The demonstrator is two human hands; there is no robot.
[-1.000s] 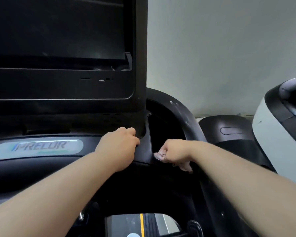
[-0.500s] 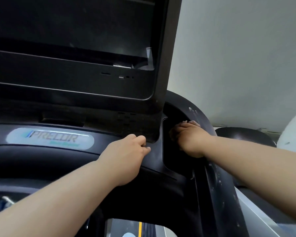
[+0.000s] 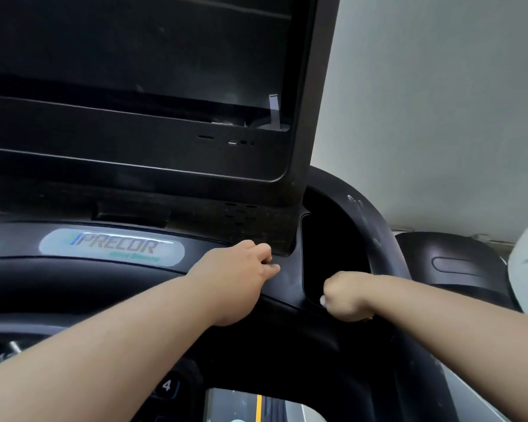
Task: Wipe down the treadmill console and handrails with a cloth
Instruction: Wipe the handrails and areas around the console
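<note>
two bare hands reach onto a black plastic treadmill console (image 3: 287, 287) with a dark screen (image 3: 134, 56). the left hand (image 3: 238, 275) rests with curled fingers on the ledge below the screen's corner, beside a silver oval precor badge (image 3: 113, 246); whether it grips the ledge i cannot tell. the right hand (image 3: 346, 296) is fisted round a white cloth (image 3: 322, 300), mostly hidden, at the lower edge of the dark recess beside the curved black handrail (image 3: 375, 239).

The black treadmill console (image 3: 287, 280) bears a silver label (image 3: 112, 246) left of centre. The left hand (image 3: 235, 278) rests beside it, fingers curled. Near the right edge, the right hand (image 3: 346, 296) presses a white cloth (image 3: 322, 300) against the pocket (image 3: 326, 239) rim.
</note>
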